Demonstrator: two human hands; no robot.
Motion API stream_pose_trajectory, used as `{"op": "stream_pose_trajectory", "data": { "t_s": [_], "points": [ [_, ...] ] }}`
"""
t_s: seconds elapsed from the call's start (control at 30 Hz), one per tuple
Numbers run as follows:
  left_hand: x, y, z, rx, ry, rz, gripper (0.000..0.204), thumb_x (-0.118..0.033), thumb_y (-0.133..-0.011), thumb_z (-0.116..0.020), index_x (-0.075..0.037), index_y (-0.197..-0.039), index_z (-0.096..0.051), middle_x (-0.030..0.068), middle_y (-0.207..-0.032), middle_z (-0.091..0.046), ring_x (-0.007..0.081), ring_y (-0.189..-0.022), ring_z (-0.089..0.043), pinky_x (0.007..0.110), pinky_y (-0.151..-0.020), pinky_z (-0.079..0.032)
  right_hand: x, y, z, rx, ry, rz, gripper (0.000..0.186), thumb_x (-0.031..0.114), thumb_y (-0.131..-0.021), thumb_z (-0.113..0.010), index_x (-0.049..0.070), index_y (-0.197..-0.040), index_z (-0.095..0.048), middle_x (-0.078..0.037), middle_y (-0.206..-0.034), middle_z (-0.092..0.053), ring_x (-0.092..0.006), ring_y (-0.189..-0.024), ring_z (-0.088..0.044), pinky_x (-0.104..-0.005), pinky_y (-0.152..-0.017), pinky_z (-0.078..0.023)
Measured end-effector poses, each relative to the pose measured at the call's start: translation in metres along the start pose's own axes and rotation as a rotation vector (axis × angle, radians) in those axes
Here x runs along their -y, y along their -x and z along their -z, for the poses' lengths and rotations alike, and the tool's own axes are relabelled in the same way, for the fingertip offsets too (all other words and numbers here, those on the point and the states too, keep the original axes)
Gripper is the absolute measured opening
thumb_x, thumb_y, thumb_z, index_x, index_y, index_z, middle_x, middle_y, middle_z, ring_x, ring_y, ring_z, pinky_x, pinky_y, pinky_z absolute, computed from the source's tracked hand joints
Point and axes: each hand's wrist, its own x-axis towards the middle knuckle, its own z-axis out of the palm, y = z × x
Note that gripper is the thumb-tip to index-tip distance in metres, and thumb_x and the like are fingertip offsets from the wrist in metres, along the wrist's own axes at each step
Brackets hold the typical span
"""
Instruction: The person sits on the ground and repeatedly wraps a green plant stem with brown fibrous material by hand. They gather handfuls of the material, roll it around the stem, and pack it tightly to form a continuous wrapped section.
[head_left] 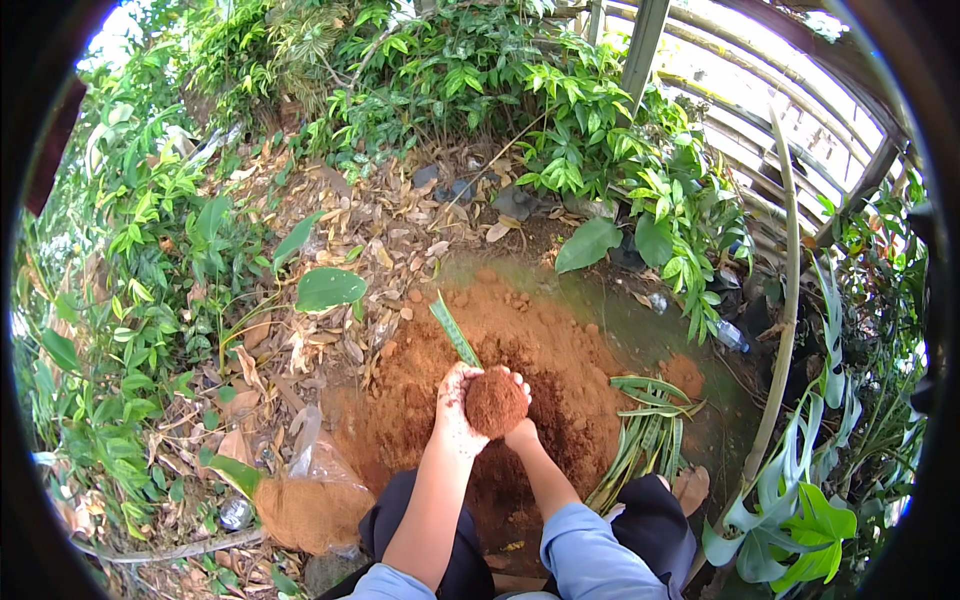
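My left hand [454,405] and my right hand [522,432] are cupped together round a rounded lump of reddish-brown soil [496,403], their fingers curled up at its sides. Beneath them spreads a heap of loose orange-brown soil [565,365], darker around the middle. A striped green leaf piece [452,325] points up just beyond my hands; its lower end is hidden, so I cannot tell whether I touch it. To the right lie several long striped leaves [650,440] on the soil and ground.
A clear plastic bag of brown fibrous material [310,510] lies at the lower left. A plastic bottle [730,335] and a long pale branch [778,390] are at the right. Dense plants [140,300], dry leaves [330,210] and a slatted wooden fence [760,90] surround the spot.
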Motion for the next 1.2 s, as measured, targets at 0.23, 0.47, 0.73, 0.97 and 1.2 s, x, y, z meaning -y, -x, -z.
{"op": "stream_pose_trajectory", "data": {
  "t_s": [0.23,0.47,0.73,0.97,1.2],
  "points": [
    [0.001,-0.002,0.008,-0.009,0.052,0.033,0.032,-0.028,-0.074,-0.048,0.000,-0.087,-0.055,0.0158,-0.088,-0.058,0.0325,-0.087,-0.056,0.044,-0.083,-0.047,0.013,-0.020,-0.020,-0.023,0.143,-0.133,0.031,0.018,-0.089,-0.045,0.012,-0.118,-0.057,-0.006,-0.128,-0.044,-0.0232,-0.116,-0.045,-0.0487,-0.094,-0.038],
    [-0.003,0.006,0.010,0.021,0.067,-0.007,0.033,-0.030,-0.075,-0.048,0.000,-0.088,-0.055,0.0163,-0.089,-0.057,0.0328,-0.089,-0.055,0.043,-0.084,-0.046,-0.002,-0.059,-0.082,-0.022,0.183,-0.205,0.028,0.016,-0.088,-0.049,0.007,-0.110,-0.062,-0.011,-0.117,-0.051,-0.0294,-0.108,-0.050,-0.0455,-0.085,-0.046],
    [-0.012,0.029,-0.006,0.001,0.092,-0.054,0.032,-0.027,-0.074,-0.048,0.001,-0.087,-0.056,0.0172,-0.088,-0.059,0.0333,-0.089,-0.056,0.045,-0.086,-0.046,-0.023,-0.050,-0.083,0.030,-0.147,-0.296,0.019,0.012,-0.083,-0.054,0.007,-0.097,-0.066,-0.012,-0.116,-0.055,-0.0302,-0.108,-0.053,-0.0394,-0.083,-0.049],
    [-0.001,0.063,-0.040,0.124,0.155,-0.077,0.031,-0.026,-0.075,-0.047,0.002,-0.086,-0.056,0.0174,-0.087,-0.059,0.0340,-0.089,-0.056,0.045,-0.087,-0.046,-0.046,-0.063,-0.065,-0.326,-0.370,0.017,0.018,0.014,-0.074,-0.064,0.005,-0.089,-0.064,-0.015,-0.092,-0.064,-0.0296,-0.087,-0.063,-0.0361,-0.075,-0.051],
    [0.031,0.080,-0.067,0.214,0.175,-0.053,0.034,-0.026,-0.076,-0.045,0.004,-0.087,-0.056,0.0189,-0.087,-0.059,0.0353,-0.088,-0.057,0.045,-0.086,-0.046,-0.023,0.010,0.059,-0.412,-1.136,-0.365,0.023,0.018,-0.071,-0.070,0.002,-0.086,-0.063,-0.008,-0.082,-0.065,-0.0206,-0.073,-0.061,-0.0358,-0.066,-0.048]
  ]
}}
